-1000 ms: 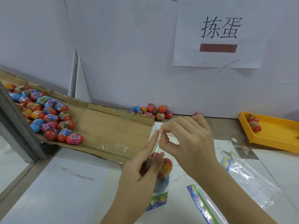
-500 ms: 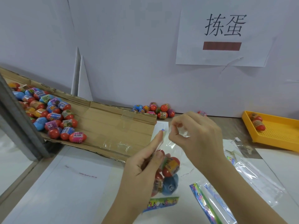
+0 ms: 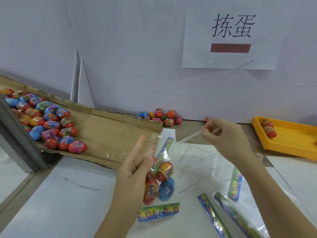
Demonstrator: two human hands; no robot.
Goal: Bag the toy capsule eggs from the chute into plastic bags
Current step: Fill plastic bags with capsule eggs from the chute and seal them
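Left hand [image 3: 135, 169]: index held straight up, the other fingers [image 3: 149, 158] curled round the crumpled neck of a clear plastic bag [image 3: 169, 157]. The bag hangs below those fingers, film glossy and creased, with a printed multicolour header band [image 3: 158, 212] at its lower end just over the tabletop [image 3: 68, 194].

Bag contents, just below and right of the left fingers: three smooth oval capsule eggs, one orange-over-red [image 3: 165, 170], one blue [image 3: 166, 187], one red with a barcode label [image 3: 151, 189], pressed against each other.

Right hand [image 3: 226, 138]: fingers [image 3: 214, 130] curled, tips pinching one end of a thin, pale, twisted strip [image 3: 190, 139]. Its free end trails toward the bag mouth; blur hides whether it touches.

Left of the left fingers: corrugated cardboard chute [image 3: 106, 134], brown, creased and patched with clear tape. A heap of loose eggs [image 3: 48, 124] in shrink-wrap labels sits at its far end.

Beyond both hands, at the wall's foot: a small egg cluster [image 3: 159, 115].

Right of the right fingers: yellow perforated plastic tray [image 3: 291, 140] holding two eggs [image 3: 267, 128].

Below the right forearm: flat empty bags [image 3: 212, 215] with similar colour bands, lying on the white paper-covered tabletop.
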